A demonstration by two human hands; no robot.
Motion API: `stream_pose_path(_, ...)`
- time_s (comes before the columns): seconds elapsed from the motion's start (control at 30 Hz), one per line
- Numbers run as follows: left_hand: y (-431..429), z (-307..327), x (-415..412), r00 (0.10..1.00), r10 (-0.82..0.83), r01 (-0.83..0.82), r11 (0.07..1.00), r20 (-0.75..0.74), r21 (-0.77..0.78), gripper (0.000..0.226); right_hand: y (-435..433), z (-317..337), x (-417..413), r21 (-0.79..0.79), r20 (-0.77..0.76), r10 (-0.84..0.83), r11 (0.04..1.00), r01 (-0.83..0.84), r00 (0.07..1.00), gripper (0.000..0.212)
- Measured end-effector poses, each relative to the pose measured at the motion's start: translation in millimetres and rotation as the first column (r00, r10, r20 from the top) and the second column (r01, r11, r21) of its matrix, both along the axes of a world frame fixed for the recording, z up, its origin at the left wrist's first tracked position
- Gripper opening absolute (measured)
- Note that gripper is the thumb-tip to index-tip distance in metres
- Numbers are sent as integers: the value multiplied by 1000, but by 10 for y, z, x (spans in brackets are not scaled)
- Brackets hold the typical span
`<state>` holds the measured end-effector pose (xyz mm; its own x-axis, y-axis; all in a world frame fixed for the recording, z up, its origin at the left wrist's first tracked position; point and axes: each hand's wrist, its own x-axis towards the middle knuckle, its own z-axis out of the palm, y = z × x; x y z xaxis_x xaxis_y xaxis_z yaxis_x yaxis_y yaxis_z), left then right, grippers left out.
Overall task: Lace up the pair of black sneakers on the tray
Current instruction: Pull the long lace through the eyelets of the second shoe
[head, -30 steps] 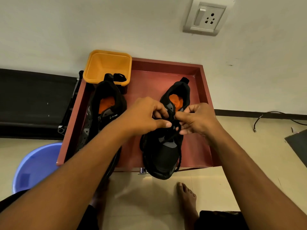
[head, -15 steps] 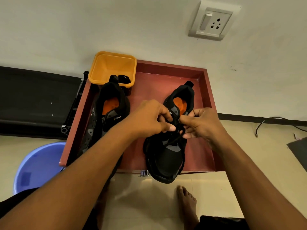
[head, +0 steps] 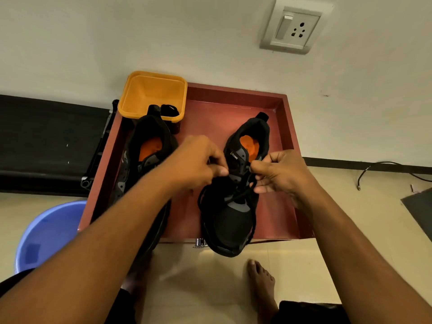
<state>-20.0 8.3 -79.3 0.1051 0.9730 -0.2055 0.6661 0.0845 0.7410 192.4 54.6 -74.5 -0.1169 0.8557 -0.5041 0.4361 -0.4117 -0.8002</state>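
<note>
Two black sneakers with orange insoles lie on a red tray (head: 233, 94). The right sneaker (head: 231, 220) points its toe over the tray's near edge. Above its eyelets my left hand (head: 198, 162) pinches one black lace end, and my right hand (head: 278, 171) pinches the other at the shoe's right side. The lace (head: 240, 195) crosses the tongue between both hands. My left forearm covers much of the left sneaker (head: 149, 146).
An orange tub (head: 152, 90) sits at the tray's far left corner with a small black item at its near edge. A blue bucket (head: 46, 232) stands on the floor at the left. My bare foot (head: 259, 277) is below the tray. A cable (head: 383, 169) lies at the right.
My two hands have drawn apart sideways over the right sneaker, each still pinching lace. The view has shifted slightly.
</note>
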Motion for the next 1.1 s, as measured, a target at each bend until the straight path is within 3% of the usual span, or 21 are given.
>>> stream_pose_path(0.13,55,-31,-225,987,100,-93,994,-122,65,6,-24,13,21,1,-16,4,1000,-4,1000,17)
stream_pose_path(0.3,-26,-31,45,992,-16,14,1000,127,16,8,-23,13,8,15,6,11,1000,-12,1000,17)
stream_pose_path(0.5,77,-37,-236,986,152,-144,983,-67,110,7,-36,32,7,1,-2,10,1000,-10,1000,15)
stream_pose_path(0.67,-30,-44,40,999,-15,11,998,51,66,21,-17,17,-2,17,24,15,1000,-15,1000,19)
stream_pose_path(0.8,20,-49,-59,998,51,-45,991,-39,127,6,-31,28,-23,4,-2,9,1000,-9,1000,17)
stream_pose_path(0.93,6,-77,-160,998,16,-12,998,-67,61,6,-44,36,-26,-6,0,6,1000,-6,1000,15)
stream_pose_path(1.0,-37,-76,-20,1000,-24,24,998,-9,64,17,-42,32,-30,6,7,8,1000,-8,1000,15)
stream_pose_path(1.1,-21,-35,22,998,16,-21,996,53,91,6,-41,26,-27,14,9,10,1000,-10,1000,16)
